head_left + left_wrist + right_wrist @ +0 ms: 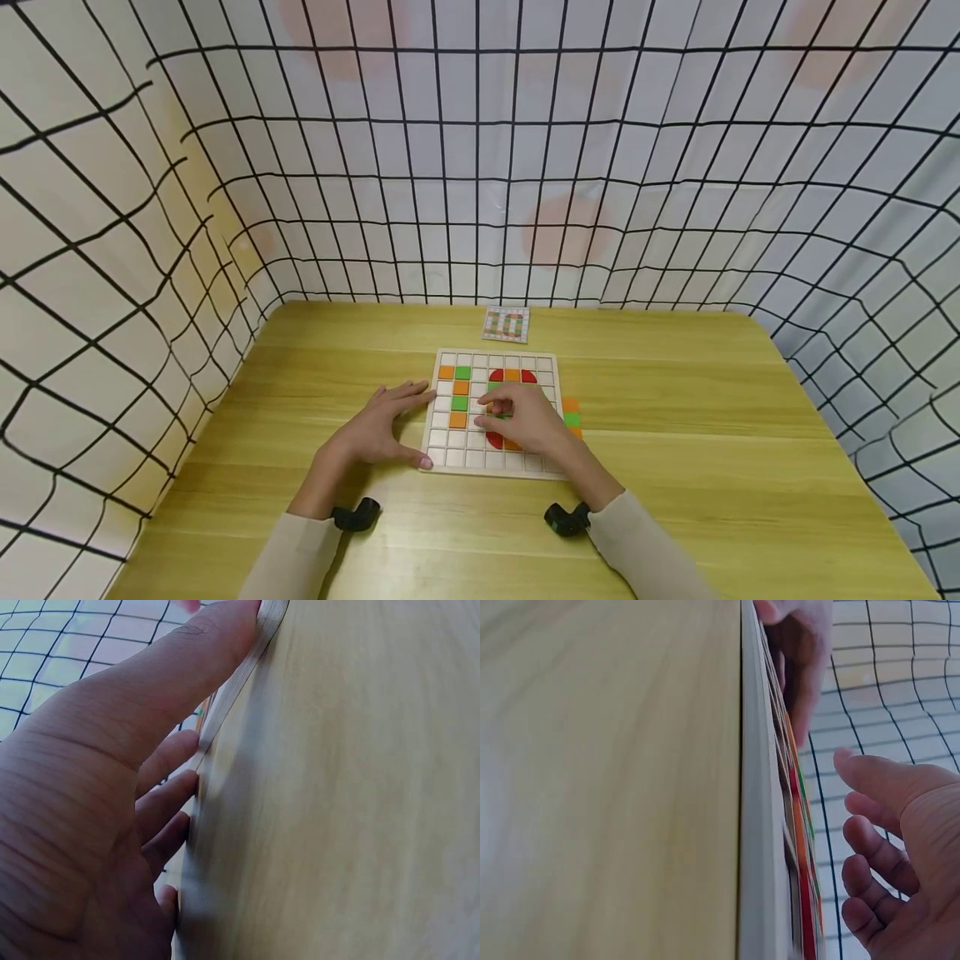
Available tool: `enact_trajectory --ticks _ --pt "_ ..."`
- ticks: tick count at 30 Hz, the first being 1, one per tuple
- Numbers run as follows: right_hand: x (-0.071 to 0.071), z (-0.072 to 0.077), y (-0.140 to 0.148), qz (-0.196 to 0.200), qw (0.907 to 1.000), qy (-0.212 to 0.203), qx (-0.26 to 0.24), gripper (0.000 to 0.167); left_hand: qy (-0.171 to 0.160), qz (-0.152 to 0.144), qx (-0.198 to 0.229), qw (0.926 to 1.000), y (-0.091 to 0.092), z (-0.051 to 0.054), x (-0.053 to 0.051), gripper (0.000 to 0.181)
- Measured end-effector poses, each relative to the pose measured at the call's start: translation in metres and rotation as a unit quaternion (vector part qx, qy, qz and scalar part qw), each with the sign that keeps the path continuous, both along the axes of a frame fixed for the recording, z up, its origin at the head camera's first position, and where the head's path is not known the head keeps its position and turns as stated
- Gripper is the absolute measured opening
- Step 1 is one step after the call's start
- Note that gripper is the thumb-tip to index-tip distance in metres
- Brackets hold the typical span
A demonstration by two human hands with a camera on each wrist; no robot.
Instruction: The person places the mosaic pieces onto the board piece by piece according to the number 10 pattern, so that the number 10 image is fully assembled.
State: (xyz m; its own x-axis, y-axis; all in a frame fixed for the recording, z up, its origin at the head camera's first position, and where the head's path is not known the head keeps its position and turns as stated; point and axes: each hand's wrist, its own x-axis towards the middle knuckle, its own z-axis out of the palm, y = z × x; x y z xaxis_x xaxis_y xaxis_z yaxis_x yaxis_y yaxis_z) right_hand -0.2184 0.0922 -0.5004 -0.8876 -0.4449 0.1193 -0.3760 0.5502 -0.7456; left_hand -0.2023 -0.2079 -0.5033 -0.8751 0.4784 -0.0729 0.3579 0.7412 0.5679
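Observation:
A white gridded board (453, 457) lies on the wooden table, bearing orange and green square tiles (459, 403) in its left half and red rounded pieces (528, 377) among more tiles on the right. My left hand (375, 429) spreads its fingers along the board's left side; in the left wrist view its thumb touches the board's edge (229, 705). Over the board's right half hovers my right hand (528, 417), hiding some tiles. Its fingers are loosely bent, with thumb and index apart. Nothing shows between them in the right wrist view, where the right hand (930, 855) is off the board.
Behind the board lies a small card (506, 324) printed with a coloured grid pattern. Orange and green tiles (572, 419) rest on the table against the board's right side. Black netting (480, 208) before white sheets encloses the table's back and sides.

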Motion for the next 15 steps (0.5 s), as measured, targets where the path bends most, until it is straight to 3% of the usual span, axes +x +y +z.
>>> enact_trajectory --ticks 15 --pt "0.004 -0.001 0.076 -0.078 0.9969 0.002 0.015 0.025 0.005 -0.005 0.008 0.9999 0.0 0.0 0.001 0.113"
